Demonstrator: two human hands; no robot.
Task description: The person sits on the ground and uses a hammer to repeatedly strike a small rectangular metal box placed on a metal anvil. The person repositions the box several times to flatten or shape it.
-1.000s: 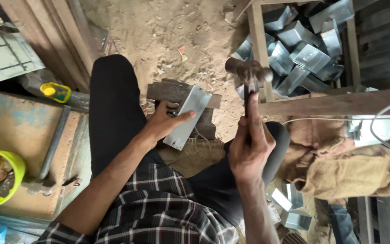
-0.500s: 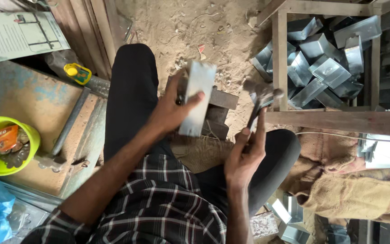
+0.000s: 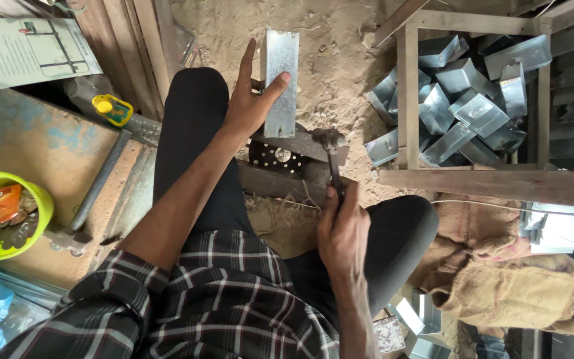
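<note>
My left hand (image 3: 250,100) grips a bent galvanized sheet-metal piece (image 3: 280,80) by its left edge, thumb across its face, and stands it upright on a dark metal block (image 3: 300,146) between my knees. My right hand (image 3: 343,229) is closed around the handle of a hammer (image 3: 332,156). The hammer's head rests low on the block, just right of the piece's lower end.
A wooden frame (image 3: 406,100) at the right holds several similar folded metal pieces (image 3: 473,106). Burlap sacking (image 3: 526,292) lies at lower right. A green bowl (image 3: 28,199) with small items sits on the blue bench (image 3: 34,146) at left. Sandy ground lies ahead.
The hammer has come down from its raised position to the block. My left hand has turned the metal piece more upright and shifted it forward.
</note>
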